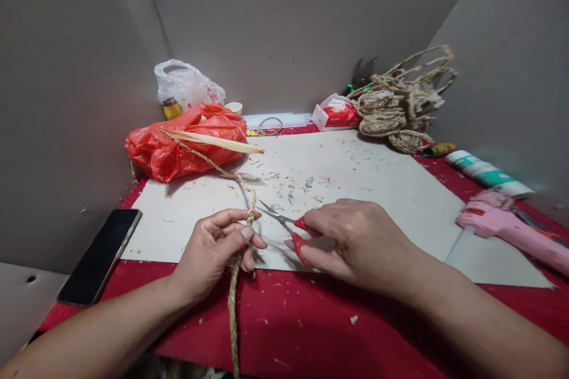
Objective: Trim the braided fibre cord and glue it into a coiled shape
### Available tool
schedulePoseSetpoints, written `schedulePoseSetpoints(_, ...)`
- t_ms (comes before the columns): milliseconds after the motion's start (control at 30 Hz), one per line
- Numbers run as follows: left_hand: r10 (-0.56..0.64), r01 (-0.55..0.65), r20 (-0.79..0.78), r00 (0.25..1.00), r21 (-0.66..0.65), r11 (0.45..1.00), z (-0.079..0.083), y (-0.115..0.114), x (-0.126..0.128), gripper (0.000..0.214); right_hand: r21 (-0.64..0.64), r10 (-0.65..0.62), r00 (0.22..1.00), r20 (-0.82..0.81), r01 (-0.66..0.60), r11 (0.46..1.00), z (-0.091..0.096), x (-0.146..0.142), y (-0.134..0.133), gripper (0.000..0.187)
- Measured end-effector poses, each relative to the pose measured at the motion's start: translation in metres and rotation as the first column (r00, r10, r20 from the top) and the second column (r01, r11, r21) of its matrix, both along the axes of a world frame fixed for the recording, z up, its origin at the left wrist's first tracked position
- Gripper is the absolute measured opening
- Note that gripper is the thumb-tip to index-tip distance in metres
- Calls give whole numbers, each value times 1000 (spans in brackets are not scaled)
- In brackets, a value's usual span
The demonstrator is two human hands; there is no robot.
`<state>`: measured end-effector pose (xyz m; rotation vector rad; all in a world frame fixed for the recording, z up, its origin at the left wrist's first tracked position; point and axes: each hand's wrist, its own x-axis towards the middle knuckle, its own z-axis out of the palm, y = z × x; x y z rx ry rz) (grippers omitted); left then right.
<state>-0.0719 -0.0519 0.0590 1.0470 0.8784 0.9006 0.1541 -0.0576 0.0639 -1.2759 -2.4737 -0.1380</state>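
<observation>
My left hand (217, 249) pinches a braided straw rope (233, 293) between thumb and fingers. The rope runs from the red plastic bag (178, 142) down past my hand and hangs over the table's front edge. My right hand (355, 243) grips small red-handled scissors (288, 228), their blades slightly apart and pointing left, tips close to the rope just above my left thumb. Both hands hover over a pale cardboard sheet (377, 189) scattered with straw clippings.
A black phone (100, 254) lies at the left on the red tablecloth (311, 325). A pink glue gun (507, 225) and a white-green tube (486, 173) sit at the right. Coiled braided rope (400, 106), a tissue pack (335, 113) and a white bag (186, 86) stand at the back.
</observation>
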Motion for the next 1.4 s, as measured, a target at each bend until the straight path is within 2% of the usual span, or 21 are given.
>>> schedulePoseSetpoints(167,59,-61,-44,997,-44,997,1,1,2,21,23,-60,994,90,58,998,2,-3,-1,23)
schedulePoseSetpoints(267,94,-97,-92,991,-24,995,1,1,3,19,69,-93,983,157,83,994,2,-5,-1,24)
schedulePoseSetpoints(467,136,-103,-244,960,144,984,-2,0,2,15,101,-135,971,196,117,988,1,-6,-3,25)
schedulePoseSetpoints(633,216,-102,-353,910,315,944,-4,-1,2,14,-11,-118,979,165,122,993,2,-6,-3,24)
schedulePoseSetpoints(733,285,-98,-388,876,435,895,-7,-1,2,13,-90,-109,985,137,122,988,3,-7,-2,22)
schedulePoseSetpoints(833,338,-60,-391,856,574,816,-11,-1,1,14,-156,-112,985,130,132,979,4,-9,-4,24)
schedulePoseSetpoints(1000,404,23,-393,826,740,673,-17,1,0,16,-170,-119,986,121,138,976,4,-11,-6,25)
schedulePoseSetpoints(1067,410,43,-388,825,767,640,-18,1,0,16,-170,-120,986,117,139,976,2,-12,-6,25)
schedulePoseSetpoints(1300,400,38,-390,829,754,656,-15,-1,1,16,-151,-94,990,103,109,983,-4,-9,-3,28)
schedulePoseSetpoints(1400,382,5,-399,834,697,717,-13,0,1,15,-162,-111,992,59,119,979,-2,-7,-1,29)
